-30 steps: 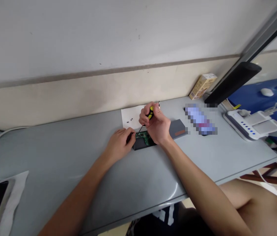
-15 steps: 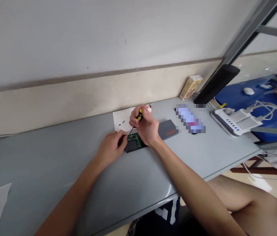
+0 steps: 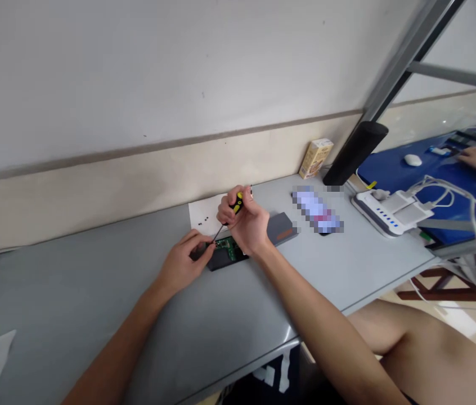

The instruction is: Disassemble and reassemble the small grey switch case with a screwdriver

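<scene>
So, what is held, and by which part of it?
The right hand holds a screwdriver by its handle. The left hand is at the open electronics case; its grip is unclear.

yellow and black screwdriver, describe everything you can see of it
The yellow-and-black screwdriver has a chunky handle, plastic or rubber by its look, and a thin dark shaft. It is tilted, handle up to the right, shaft down to the left. The right hand grips the handle, covering much of it. The shaft's lower end is by the fingertips of the left hand, near the left end of a green circuit board in a black casing; what the tip touches is too small to tell.
</scene>
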A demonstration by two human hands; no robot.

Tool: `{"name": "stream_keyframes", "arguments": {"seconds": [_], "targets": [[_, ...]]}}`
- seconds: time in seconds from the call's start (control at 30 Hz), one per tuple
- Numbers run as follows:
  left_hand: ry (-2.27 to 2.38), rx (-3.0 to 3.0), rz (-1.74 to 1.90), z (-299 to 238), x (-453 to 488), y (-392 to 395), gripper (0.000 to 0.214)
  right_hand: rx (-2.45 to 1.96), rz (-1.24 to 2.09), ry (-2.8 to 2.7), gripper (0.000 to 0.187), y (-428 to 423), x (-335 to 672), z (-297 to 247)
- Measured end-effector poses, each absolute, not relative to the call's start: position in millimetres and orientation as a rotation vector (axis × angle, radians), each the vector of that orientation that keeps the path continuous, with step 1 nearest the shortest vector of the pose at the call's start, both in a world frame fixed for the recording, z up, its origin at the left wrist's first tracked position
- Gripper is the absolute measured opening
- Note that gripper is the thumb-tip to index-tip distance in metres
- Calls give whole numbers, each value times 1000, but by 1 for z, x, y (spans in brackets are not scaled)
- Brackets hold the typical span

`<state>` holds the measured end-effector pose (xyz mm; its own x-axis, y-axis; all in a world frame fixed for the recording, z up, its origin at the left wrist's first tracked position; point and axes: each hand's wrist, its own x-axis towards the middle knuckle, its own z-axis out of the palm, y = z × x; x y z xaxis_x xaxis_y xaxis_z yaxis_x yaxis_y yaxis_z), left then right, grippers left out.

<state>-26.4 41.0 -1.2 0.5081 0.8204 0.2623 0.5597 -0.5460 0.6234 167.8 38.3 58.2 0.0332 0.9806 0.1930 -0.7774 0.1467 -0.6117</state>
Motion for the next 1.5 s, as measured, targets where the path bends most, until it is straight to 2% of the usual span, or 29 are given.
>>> {"name": "stream_keyframes", "arguments": {"seconds": [0.33,0.6,0.77,0.87,1.0,1.1,1.2,1.33,1.5], "targets": [[1224,2268,863,0,-27,46,23,-385,1277,-557,37,46,206,63],[1233,2564,505,29,5,83,30,-249,1264,-337,27,60,255,37],[1275,2544,291,36,32,113,23,-257,1222,-360,25,60,270,30],[1299,2529,285,39,33,109,25,-406,1036,-513,28,43,275,36],[1277,2548,467,38,24,66,38,-789,493,-1043,28,-5,280,37],[1144,2638,554,23,20,29,54,-1075,230,-1504,18,-35,278,25],[1154,2610,571,5,18,12,58,-1319,128,-1637,16,-45,275,9],[1148,2551,641,-5,14,15,66,-1603,46,-1517,18,-42,273,-2],[1122,2526,680,-3,6,19,63,-1745,-25,-1462,17,-48,274,-8]]}}
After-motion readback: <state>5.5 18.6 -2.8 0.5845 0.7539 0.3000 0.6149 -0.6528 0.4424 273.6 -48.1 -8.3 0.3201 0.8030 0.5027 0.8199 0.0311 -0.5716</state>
